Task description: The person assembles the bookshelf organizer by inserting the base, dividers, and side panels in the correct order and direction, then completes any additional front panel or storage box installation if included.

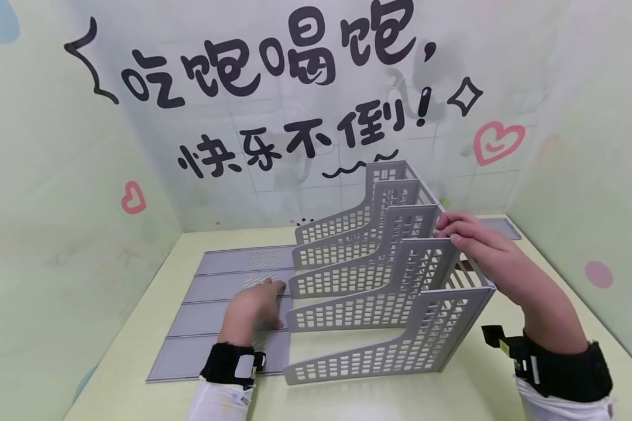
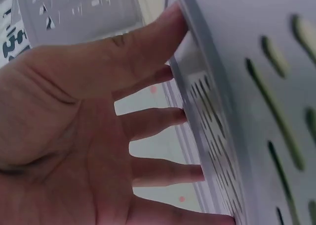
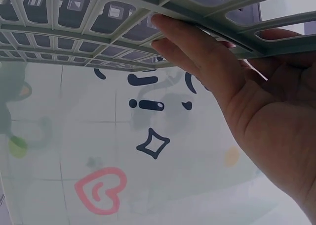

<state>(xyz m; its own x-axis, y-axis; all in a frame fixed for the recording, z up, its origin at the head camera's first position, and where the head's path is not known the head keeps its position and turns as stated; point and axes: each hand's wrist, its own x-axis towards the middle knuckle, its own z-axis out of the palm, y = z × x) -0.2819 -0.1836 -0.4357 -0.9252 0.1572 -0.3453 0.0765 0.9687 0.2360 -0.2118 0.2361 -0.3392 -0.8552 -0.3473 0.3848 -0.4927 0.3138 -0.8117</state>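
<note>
While the right hand (image 1: 476, 237) grips the upright magazine rack (image 1: 399, 272) by its back, the left hand (image 1: 255, 304), fingers spread, touches the flat slotted panel (image 1: 205, 318) beside it, exact contact unclear. Probably panel-fitting; next move wants edges aligned.

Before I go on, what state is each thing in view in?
Grey rack: standing on its lower edges, five dividers spread apart.
Grey slotted panel: flat on the table, four sections side by side.
Grey piece at far right: flat, partly hidden.
Left hand: fingers spread, fingertips touching a panel edge.
Right hand: gripping the rack's upper rear.
Wrist straps: wrapped round both wrists.
</note>
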